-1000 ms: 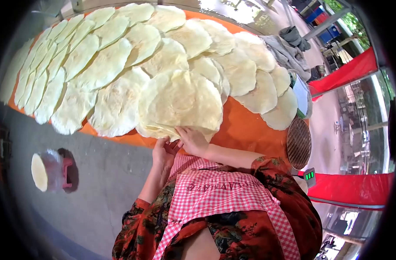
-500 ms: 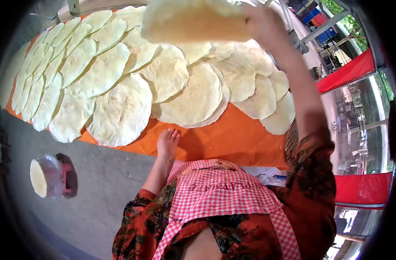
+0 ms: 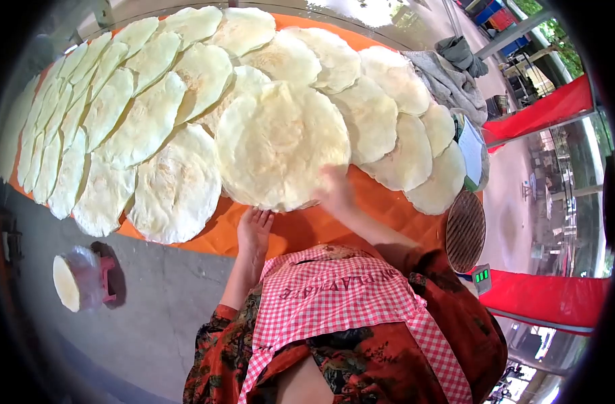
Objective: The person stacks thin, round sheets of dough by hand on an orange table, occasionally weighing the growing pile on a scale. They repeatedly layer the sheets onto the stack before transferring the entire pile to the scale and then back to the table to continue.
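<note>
A large, round, thin flatbread spreads over other flatbreads at the middle of the near side of the table, its surface pale and slightly wrinkled. My right hand, a little blurred, grips this flatbread at its lower right edge. My left hand rests palm down with fingers stretched out, fingertips right at the bread's lower left edge. Beside it on the left lies another flatbread. Overlapping rows of flatbreads cover most of the orange tablecloth.
A round, ridged dark disc sits at the table's right end, with a small device showing green lights below it. Grey cloth lies at the far right corner. On the floor to the left, a plastic-wrapped pale stack rests on a pink stool.
My right hand has brought the flatbread from high over the far side down to the near middle of the table. My left hand stays near the edge, and the view has shifted slightly.
</note>
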Demonstrator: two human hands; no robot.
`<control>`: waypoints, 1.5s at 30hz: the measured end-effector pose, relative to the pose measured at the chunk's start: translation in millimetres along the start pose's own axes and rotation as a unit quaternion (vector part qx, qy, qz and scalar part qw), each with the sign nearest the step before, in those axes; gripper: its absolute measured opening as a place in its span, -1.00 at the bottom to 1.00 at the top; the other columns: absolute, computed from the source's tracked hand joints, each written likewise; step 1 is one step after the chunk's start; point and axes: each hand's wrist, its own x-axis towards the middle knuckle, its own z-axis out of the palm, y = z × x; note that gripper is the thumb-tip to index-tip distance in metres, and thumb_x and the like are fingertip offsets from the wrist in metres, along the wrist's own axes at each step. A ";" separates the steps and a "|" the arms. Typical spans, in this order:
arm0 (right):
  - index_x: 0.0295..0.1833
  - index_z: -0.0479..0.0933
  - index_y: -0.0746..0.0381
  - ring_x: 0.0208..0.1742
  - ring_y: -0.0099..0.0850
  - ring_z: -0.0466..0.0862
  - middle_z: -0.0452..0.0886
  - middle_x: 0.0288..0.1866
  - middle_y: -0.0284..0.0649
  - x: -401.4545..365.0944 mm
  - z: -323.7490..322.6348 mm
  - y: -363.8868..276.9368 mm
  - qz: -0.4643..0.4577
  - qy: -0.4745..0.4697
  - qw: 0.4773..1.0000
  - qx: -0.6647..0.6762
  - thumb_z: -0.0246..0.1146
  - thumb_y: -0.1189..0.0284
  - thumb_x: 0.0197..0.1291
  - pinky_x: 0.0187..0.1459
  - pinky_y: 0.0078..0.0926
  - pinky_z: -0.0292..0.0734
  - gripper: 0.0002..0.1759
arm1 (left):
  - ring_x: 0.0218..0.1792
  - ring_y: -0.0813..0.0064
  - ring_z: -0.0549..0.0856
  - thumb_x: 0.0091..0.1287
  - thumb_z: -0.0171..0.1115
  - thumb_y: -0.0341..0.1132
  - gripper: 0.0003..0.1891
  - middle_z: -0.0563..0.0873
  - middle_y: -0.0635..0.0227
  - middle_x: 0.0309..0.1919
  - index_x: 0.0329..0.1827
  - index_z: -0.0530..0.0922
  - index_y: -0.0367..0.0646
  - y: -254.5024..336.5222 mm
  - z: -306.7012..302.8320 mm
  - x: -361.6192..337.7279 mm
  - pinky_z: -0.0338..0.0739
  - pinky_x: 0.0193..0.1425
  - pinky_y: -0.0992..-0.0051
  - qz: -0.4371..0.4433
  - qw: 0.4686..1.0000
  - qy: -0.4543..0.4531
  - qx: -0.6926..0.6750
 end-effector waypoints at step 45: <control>-0.18 0.54 0.31 -0.27 -0.51 0.61 0.61 -0.27 -0.23 -95.8 -96.0 58.7 0.222 0.075 0.954 0.186 0.31 0.54 0.11 -0.17 -0.56 0.52 -0.84 | -0.09 0.25 0.68 0.45 0.04 -0.36 -0.79 0.64 0.20 -0.06 0.05 0.44 -0.27 119.5 -44.2 23.4 0.71 -0.04 0.37 0.128 0.974 0.060 -0.178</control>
